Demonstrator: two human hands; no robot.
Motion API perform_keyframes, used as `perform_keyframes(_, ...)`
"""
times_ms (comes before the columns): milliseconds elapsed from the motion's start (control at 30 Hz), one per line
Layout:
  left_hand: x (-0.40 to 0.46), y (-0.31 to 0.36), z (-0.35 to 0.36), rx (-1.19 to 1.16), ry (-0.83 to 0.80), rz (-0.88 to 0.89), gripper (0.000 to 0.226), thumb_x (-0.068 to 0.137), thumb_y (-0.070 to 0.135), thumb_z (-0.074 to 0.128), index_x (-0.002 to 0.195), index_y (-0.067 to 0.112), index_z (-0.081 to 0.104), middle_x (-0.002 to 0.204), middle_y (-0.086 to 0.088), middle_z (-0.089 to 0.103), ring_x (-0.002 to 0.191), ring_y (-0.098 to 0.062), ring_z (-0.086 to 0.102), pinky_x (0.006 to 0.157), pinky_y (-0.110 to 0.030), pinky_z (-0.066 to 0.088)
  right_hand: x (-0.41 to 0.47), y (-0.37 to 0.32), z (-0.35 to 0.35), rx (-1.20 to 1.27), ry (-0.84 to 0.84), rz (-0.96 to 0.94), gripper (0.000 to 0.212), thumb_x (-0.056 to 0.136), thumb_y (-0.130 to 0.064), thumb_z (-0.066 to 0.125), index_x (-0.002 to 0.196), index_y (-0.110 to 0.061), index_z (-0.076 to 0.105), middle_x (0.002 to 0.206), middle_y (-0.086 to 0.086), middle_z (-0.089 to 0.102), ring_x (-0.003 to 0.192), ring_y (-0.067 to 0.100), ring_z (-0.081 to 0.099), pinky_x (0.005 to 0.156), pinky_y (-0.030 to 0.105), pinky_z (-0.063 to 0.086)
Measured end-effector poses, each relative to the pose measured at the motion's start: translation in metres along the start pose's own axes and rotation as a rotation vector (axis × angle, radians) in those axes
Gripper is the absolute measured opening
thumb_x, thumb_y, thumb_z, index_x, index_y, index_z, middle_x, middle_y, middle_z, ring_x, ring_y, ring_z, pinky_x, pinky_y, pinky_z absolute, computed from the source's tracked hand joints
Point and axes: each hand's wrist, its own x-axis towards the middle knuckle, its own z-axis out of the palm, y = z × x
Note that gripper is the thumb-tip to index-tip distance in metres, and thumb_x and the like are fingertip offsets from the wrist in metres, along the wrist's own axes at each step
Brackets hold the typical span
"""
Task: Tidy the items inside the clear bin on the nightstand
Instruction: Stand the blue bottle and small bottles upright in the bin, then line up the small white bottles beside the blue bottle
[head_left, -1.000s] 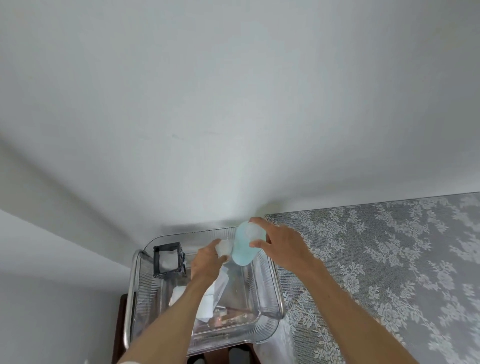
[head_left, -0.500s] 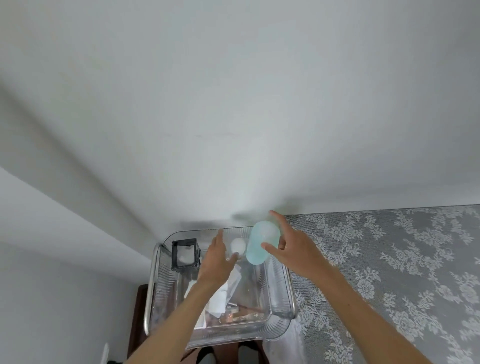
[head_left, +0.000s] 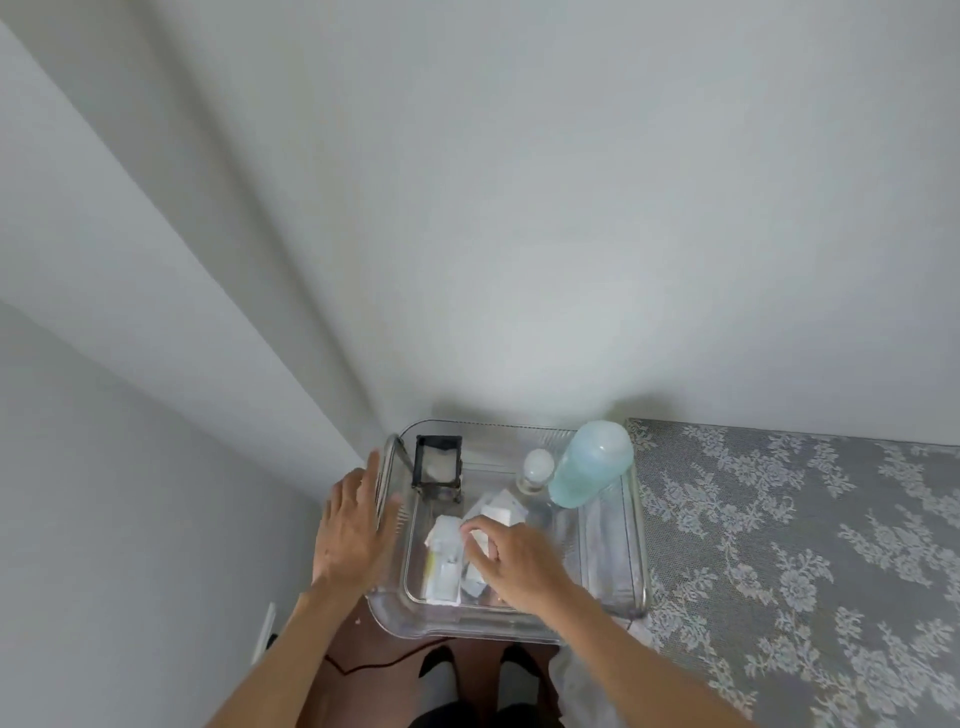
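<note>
The clear bin (head_left: 613, 540) sits on the nightstand (head_left: 363, 639) beside the lace-covered bed (head_left: 789, 545). The left hand (head_left: 353, 525) lies flat and open against its side — likely steadying it — while the right hand (head_left: 511, 558) pinches white packets (head_left: 444, 561) inside, probably to straighten them. Ribbed, transparent walls; blue bottle (head_left: 589, 465) upright in the far corner.

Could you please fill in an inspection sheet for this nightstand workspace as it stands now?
Surface: dark wood nightstand, mostly covered by the bin.
Job's things: clear bin; light blue bottle and small white-capped bottle upright at its back right; black square holder back left; white packets in the middle.
Clutter: nothing seen.
Grips: left hand open against the bin's left wall; right hand pinching the packets.
Cables: thin red cable below the bin.
Surroundings: white walls; grey lace bedspread to the right.
</note>
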Motion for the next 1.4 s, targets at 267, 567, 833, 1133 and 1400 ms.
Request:
perform_keyframes(267, 0.003, 0.001, 0.007, 0.000, -0.068, -0.016, 0.076, 0.101, 0.040, 0.040, 0.156, 0.029, -0.012, 0.111, -0.004, 0.060, 0.071, -0.022, 0.065, 0.058, -0.037, 0.056, 0.043, -0.001, 0.057, -0.015, -0.264, 0.456, 0.071, 0.090, -0.072, 0.032, 0.142, -0.024, 0.042, 0.118, 0.008, 0.069, 0.096, 0.028, 0.070, 0.084, 0.039, 0.054)
perform_keyframes(567, 0.003, 0.000, 0.018, 0.026, -0.031, -0.034, 0.077, 0.100, 0.030, 0.050, 0.158, 0.025, -0.001, 0.100, -0.004, 0.065, 0.056, -0.021, 0.060, 0.047, -0.028, 0.035, 0.077, -0.014, 0.087, -0.094, -0.234, 0.663, 0.076, 0.087, -0.077, 0.041, 0.117, -0.011, 0.063, 0.108, 0.011, 0.067, 0.096, 0.028, 0.068, 0.075, 0.034, 0.052)
perform_keyframes(833, -0.001, -0.001, 0.014, -0.003, -0.109, -0.095, 0.089, 0.093, 0.020, 0.052, 0.155, 0.032, -0.012, 0.048, 0.009, 0.043, 0.038, -0.009, 0.040, 0.042, -0.028, 0.034, 0.058, -0.008, 0.071, 0.365, -0.243, 0.549, 0.041, 0.082, -0.063, 0.064, 0.070, -0.024, 0.060, 0.051, -0.006, 0.068, 0.040, 0.007, 0.058, 0.049, 0.022, 0.047)
perform_keyframes(1133, -0.005, 0.005, 0.001, -0.027, -0.177, -0.108, 0.088, 0.099, 0.034, 0.044, 0.147, 0.040, -0.030, 0.067, -0.005, 0.064, 0.056, -0.023, 0.061, 0.061, -0.041, 0.056, 0.015, 0.006, 0.028, 0.229, -0.038, 0.364, 0.077, 0.080, -0.076, 0.053, 0.129, -0.017, 0.056, 0.057, -0.011, 0.053, 0.046, -0.003, 0.050, 0.049, 0.015, 0.039)
perform_keyframes(1400, -0.003, 0.006, 0.003, -0.077, -0.176, -0.111, 0.091, 0.097, 0.033, 0.047, 0.144, 0.049, -0.029, 0.055, -0.002, 0.054, 0.050, -0.027, 0.056, 0.058, -0.042, 0.053, 0.051, 0.014, -0.004, -0.022, 0.188, 0.409, 0.068, 0.088, -0.072, 0.049, 0.134, -0.021, 0.051, 0.074, -0.001, 0.068, 0.069, 0.020, 0.068, 0.060, 0.035, 0.058)
